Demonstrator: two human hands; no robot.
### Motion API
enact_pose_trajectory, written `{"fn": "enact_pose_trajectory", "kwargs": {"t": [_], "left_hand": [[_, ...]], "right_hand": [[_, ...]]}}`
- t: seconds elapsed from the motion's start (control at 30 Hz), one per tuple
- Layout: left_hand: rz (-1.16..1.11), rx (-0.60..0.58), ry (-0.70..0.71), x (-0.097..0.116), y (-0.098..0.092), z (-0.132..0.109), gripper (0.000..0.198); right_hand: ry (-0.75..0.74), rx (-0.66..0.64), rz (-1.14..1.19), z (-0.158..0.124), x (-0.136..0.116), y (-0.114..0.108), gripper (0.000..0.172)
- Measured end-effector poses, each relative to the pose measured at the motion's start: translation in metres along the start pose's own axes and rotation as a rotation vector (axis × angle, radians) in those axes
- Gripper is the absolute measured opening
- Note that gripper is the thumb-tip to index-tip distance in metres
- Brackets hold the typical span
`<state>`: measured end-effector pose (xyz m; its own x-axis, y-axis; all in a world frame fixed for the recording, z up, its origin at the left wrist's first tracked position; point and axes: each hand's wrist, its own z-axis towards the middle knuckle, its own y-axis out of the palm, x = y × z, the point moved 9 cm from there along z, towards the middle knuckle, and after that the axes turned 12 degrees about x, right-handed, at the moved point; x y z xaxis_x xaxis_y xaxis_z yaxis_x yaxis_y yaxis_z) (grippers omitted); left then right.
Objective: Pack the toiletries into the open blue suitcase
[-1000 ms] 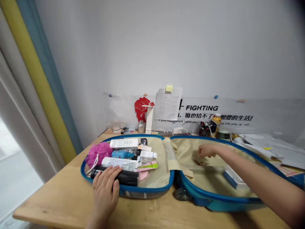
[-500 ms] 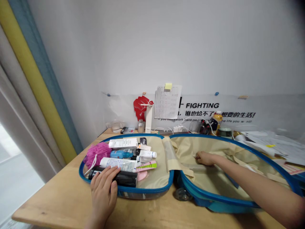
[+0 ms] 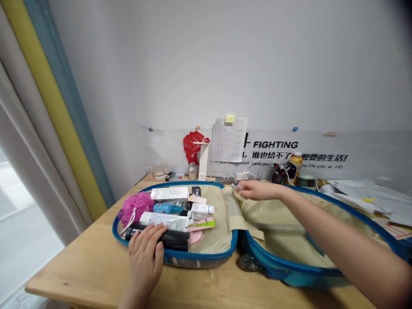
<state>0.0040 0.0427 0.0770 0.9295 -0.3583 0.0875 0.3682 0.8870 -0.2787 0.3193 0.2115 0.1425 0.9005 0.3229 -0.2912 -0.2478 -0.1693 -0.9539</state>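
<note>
Where an open blue suitcase [image 3: 206, 256] is laid out on a wooden table [image 3: 64, 270], bearings are taken from the centre of each shell, twelve o'clock being the far side. The left hand [image 3: 144, 253] is placed between seven and eight o'clock of the left shell [image 3: 222, 240]; its fingers are extended, laid across a black cylinder [image 3: 175, 241] rather than curled round it, and the thumb is set apart. The black cylinder is lodged at six o'clock, with a printed white tube [image 3: 174, 221] just beyond it, at the fingertips. Also in the left shell, a pink mesh bath puff [image 3: 137, 208] is noted between nine and ten, a blue bottle [image 3: 165, 208] at eleven, a white carton [image 3: 169, 194] at twelve, and a pink-and-green tube [image 3: 204, 224] at three.

The right hand [image 3: 257, 189] is held at ten o'clock of the right shell [image 3: 280, 240], near the fabric-covered hinge [image 3: 231, 204]. Its fingers are drawn narrowly together on a small pale item [image 3: 238, 187], which is blurred and cannot be identified. A blue object [image 3: 315, 244] is found at five o'clock, partly hidden by the right forearm [image 3: 337, 240]. Loose papers [image 3: 363, 199] are observed outside at two o'clock.
</note>
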Motion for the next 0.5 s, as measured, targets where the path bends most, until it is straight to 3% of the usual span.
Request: {"fn": "enact_pose_trajectory", "kwargs": {"t": [0.13, 0.27, 0.33, 0.4, 0.5], "left_hand": [[-0.002, -0.011, -0.02, -0.002, 0.001, -0.002, 0.037], [-0.004, -0.008, -0.012, -0.002, 0.0, -0.002, 0.037], [-0.003, -0.006, -0.007, -0.002, 0.0, -0.002, 0.037], [-0.002, -0.007, -0.001, -0.002, 0.0, -0.002, 0.036], [-0.005, -0.002, 0.007, -0.001, 0.0, -0.002, 0.037]], "right_hand": [[-0.135, -0.113, -0.025, 0.036, -0.08, 0.039, 0.033], [-0.13, -0.176, -0.061, 0.064, -0.117, 0.07, 0.032], [-0.116, -0.162, -0.04, 0.067, -0.116, 0.066, 0.033], [-0.1, -0.115, 0.0, 0.062, -0.103, 0.048, 0.035], [-0.038, 0.008, 0.035, 0.041, -0.057, 0.004, 0.038]]}}
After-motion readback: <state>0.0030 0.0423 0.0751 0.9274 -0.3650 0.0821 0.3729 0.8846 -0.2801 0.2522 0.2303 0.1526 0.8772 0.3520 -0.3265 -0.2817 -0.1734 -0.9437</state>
